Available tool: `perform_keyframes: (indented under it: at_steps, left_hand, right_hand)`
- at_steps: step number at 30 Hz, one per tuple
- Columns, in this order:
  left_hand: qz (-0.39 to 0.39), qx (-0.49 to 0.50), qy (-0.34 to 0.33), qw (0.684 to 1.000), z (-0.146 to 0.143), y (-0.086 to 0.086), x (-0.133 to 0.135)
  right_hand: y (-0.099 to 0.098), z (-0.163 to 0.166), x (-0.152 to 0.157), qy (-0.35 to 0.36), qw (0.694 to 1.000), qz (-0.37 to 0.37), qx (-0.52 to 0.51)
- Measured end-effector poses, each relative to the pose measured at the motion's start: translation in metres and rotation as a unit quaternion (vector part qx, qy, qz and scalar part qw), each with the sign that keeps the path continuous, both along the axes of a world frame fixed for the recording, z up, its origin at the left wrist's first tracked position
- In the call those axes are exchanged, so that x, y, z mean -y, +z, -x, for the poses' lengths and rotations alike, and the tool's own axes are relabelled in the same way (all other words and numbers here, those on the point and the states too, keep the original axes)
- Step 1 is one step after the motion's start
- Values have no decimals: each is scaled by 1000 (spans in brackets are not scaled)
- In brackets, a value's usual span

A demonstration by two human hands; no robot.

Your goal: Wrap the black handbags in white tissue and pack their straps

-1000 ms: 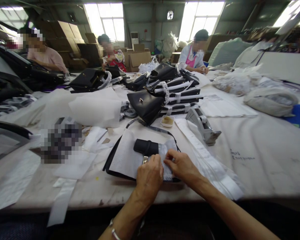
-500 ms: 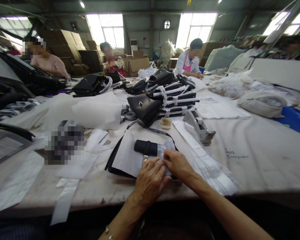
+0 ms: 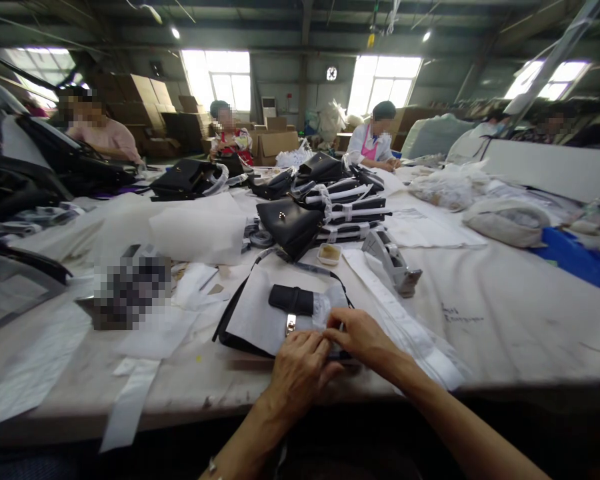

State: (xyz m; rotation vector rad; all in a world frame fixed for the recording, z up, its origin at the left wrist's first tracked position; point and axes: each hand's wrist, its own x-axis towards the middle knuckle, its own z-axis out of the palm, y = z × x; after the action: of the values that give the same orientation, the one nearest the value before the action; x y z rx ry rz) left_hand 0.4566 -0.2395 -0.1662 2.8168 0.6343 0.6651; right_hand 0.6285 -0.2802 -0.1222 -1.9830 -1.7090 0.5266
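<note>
A black handbag [image 3: 230, 313] lies in front of me with a white paper sheet [image 3: 253, 307] over its front. On the sheet rests a short black strap tab [image 3: 290, 300] with a metal clasp [image 3: 291, 325] below it. Thin translucent tissue paper [image 3: 326, 303] covers the right part of the tab. My right hand [image 3: 363, 337] pinches this tissue low down, between thumb and forefinger. Fingers bent and together, my left hand [image 3: 303, 367] bears on the bag's lower edge just below the clasp, at the tissue's lower end. Its fingertips are partly hidden.
Beyond the bag is a pile of black handbags [image 3: 295, 220]. A tape dispenser [image 3: 393, 263], a small dish [image 3: 329, 253] and white strips [image 3: 400, 320] lie to the right. Paper scraps [image 3: 195, 283] lie left. Several people work across the table, one in a pink apron [image 3: 370, 143].
The view has tilted up slightly. Both hands sit a little lower on the bag, so more of the clasp shows. My right hand still pinches the tissue.
</note>
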Motion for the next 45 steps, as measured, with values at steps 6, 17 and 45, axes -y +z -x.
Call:
perform_keyframes:
  at_steps: [6,17,45]
  left_hand:
    - [-4,5,15,1000,-1,-3,-1]
    - [-61,81,-5,995,1,-5,-6]
    - [-214,103,-13,971,2,-19,-25]
  right_hand:
    - [-21,-2,51,93,980,-178,-7]
    - [22,-110,41,-166,937,-304,35]
    - [23,-207,-36,-332,896,-103,-277]
